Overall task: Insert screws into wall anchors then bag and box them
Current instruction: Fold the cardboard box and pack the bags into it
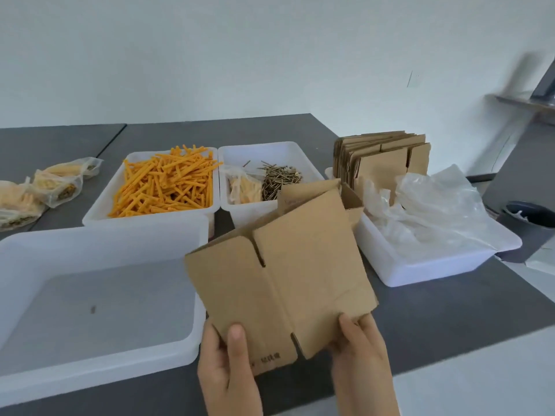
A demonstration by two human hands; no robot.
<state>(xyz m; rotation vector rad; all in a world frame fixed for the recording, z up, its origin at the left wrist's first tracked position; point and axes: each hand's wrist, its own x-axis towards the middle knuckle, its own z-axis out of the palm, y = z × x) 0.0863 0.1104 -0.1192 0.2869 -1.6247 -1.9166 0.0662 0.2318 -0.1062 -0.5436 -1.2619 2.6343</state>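
Both hands hold a flat brown cardboard box (282, 274) above the table's front edge. My left hand (228, 367) grips its lower left corner with the thumb on top. My right hand (360, 352) pinches a lower right flap. The box is partly unfolded, its far flaps standing up. Behind it, a white tray (99, 205) holds many orange wall anchors (165, 184). A second white tray (234, 151) holds loose screws (277, 178) and one filled bag (243, 187).
A large empty white bin (99, 298) sits at the front left. At the right stand a stack of flat cartons (381, 157) and a white tray of clear plastic bags (426, 205). Several filled bags (51, 184) lie at far left. A dark container (531, 217) is at the right edge.
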